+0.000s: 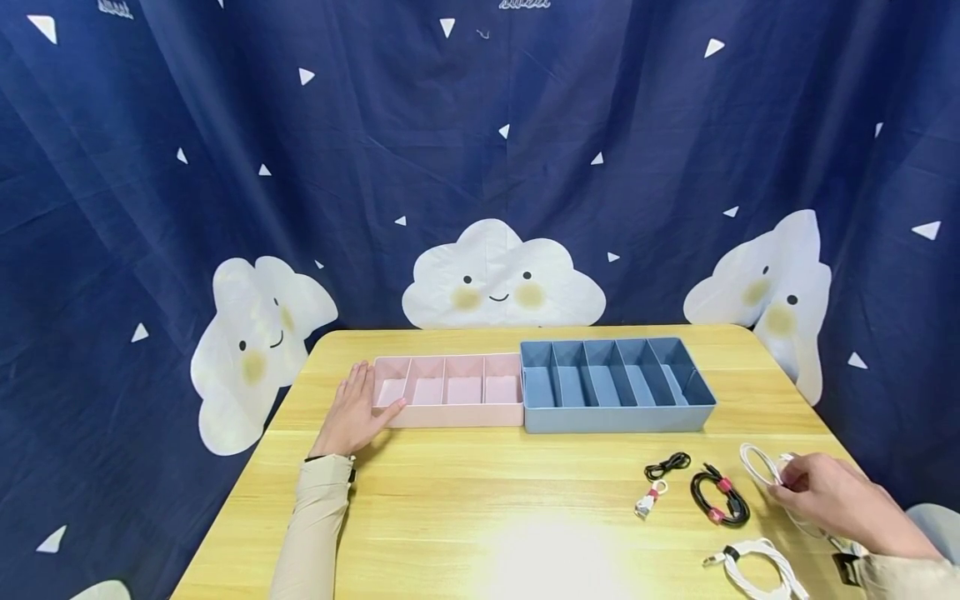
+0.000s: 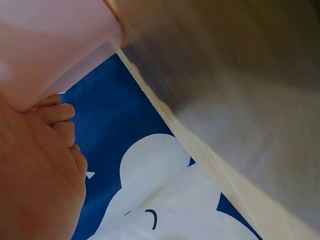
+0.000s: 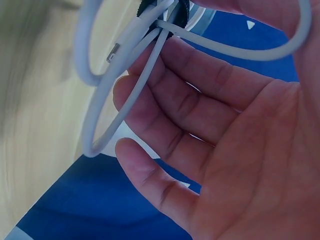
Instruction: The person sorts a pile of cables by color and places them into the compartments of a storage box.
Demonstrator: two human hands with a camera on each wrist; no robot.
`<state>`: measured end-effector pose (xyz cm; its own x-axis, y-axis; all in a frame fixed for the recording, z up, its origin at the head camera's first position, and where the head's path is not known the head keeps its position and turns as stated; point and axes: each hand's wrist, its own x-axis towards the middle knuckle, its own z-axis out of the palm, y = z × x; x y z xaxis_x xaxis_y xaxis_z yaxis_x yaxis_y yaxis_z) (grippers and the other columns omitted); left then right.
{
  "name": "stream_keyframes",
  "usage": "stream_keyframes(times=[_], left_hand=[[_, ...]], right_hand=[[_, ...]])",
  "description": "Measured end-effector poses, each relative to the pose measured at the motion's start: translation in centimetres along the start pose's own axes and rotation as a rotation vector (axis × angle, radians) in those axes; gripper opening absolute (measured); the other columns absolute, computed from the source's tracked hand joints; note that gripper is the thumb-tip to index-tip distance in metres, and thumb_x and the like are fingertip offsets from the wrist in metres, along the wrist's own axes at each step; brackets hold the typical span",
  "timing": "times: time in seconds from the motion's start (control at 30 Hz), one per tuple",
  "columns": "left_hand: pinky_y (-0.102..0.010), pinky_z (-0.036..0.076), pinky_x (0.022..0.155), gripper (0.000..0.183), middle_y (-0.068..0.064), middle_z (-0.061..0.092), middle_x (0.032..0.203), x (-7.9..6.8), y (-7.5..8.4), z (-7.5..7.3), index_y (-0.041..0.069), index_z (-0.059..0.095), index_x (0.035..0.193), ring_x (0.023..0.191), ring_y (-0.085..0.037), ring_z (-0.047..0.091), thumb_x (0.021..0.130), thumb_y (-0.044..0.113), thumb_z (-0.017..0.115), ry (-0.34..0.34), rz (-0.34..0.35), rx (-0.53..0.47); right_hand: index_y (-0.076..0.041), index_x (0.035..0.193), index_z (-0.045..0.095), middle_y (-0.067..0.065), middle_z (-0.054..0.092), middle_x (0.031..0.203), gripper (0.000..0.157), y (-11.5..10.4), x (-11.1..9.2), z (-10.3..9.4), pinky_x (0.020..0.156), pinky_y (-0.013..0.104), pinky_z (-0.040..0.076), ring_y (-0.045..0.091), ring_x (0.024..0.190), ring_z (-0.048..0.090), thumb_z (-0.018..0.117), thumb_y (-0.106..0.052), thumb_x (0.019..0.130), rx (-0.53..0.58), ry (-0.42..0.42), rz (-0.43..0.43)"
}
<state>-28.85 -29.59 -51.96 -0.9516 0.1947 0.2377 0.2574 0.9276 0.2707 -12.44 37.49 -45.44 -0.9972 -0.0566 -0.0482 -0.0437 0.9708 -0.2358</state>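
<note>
My left hand point(image 1: 356, 413) rests at the left end of the pink divided box point(image 1: 450, 417), fingers straight along its side and thumb at the front wall. The left wrist view shows that hand point(image 2: 40, 170) beneath the box's pink wall point(image 2: 55, 45). At the right side of the table, my right hand point(image 1: 843, 497) pinches a coiled white cable point(image 1: 757, 461). Seen closer in the right wrist view, loops of the white cable point(image 3: 92, 120) hang from the fingers of the right hand point(image 3: 215, 135), with a black strap point(image 3: 177, 20) around the bundle.
A blue divided box point(image 1: 618, 419) stands against the pink one. Near my right hand lie a small black cable point(image 1: 667, 465), a short white cable point(image 1: 651, 497), a black cable with red ties point(image 1: 699, 497) and another white coil point(image 1: 772, 550). A navy curtain point(image 1: 360, 125) hangs behind the table.
</note>
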Motion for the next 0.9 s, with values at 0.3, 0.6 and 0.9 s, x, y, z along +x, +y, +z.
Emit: stream_keyframes(times=[0.3, 0.6, 0.9], left_hand=[[-0.06, 0.015, 0.123, 0.103, -0.025, 0.018, 0.163, 0.1, 0.1, 0.0, -0.008, 0.021, 0.153, 0.153, -0.04, 0.014, 0.091, 0.07, 0.046, -0.003, -0.003, 0.008], [-0.059, 0.017, 0.123, 0.104, -0.025, 0.017, 0.163, 0.1, 0.2, -0.1, -0.008, 0.02, 0.153, 0.153, -0.04, 0.014, 0.09, 0.072, 0.045, -0.015, -0.008, 0.014], [-0.059, 0.017, 0.123, 0.104, -0.025, 0.018, 0.163, 0.1, 0.2, -0.1, -0.008, 0.02, 0.153, 0.153, -0.04, 0.014, 0.091, 0.072, 0.045, -0.013, -0.008, 0.016]], right_hand=[[-0.022, 0.068, 0.064, -0.011, 0.058, 0.063, 0.017, -1.1, 0.2, -0.3, 0.053, 0.02, 0.033, -0.002, 0.056, 0.041, 0.074, -0.026, 0.082, 0.029, 0.035, -0.05], [-0.022, 0.067, 0.062, -0.013, 0.057, 0.062, 0.019, -1.9, 0.7, -0.5, 0.054, 0.02, 0.035, -0.004, 0.056, 0.042, 0.075, -0.023, 0.081, 0.051, 0.065, -0.098], [-0.021, 0.073, 0.065, -0.011, 0.059, 0.066, 0.014, -2.8, 1.1, -1.2, 0.055, 0.02, 0.036, -0.003, 0.06, 0.044, 0.072, -0.025, 0.084, 0.066, 0.011, -0.097]])
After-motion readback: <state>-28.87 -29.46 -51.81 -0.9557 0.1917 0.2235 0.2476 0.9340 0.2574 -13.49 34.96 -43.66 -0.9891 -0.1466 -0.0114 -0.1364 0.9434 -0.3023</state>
